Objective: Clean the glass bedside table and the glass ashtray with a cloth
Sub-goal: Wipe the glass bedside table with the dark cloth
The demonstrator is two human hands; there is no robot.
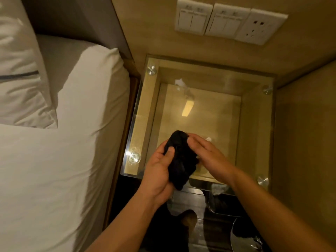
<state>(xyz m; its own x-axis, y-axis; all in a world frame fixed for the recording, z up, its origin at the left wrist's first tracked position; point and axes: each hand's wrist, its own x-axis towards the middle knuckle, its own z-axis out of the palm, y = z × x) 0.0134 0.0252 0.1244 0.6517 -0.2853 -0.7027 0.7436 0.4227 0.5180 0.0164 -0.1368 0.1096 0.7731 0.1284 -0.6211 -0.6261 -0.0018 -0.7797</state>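
The glass bedside table (pixel 254 124) fills the middle of the view, its clear top fixed on metal studs over a wooden frame. Above its front edge both my hands meet around a bunched black cloth (pixel 180 160). My left hand (pixel 158 171) grips the cloth from the left, thumb pressed into it. My right hand (pixel 209 153) closes over it from the right. Pale clear glints at the right hand's fingers look like the glass ashtray (pixel 208 139); cloth and hand hide the rest of it.
A bed with a white sheet (pixel 54 160) and a pillow (pixel 20 73) lies close on the left. Wall switches (pixel 211 19) and a socket (pixel 260 28) sit on the wooden panel behind the table. A wooden wall (pixel 305 142) borders the right. Dark floor (pixel 200 224) below.
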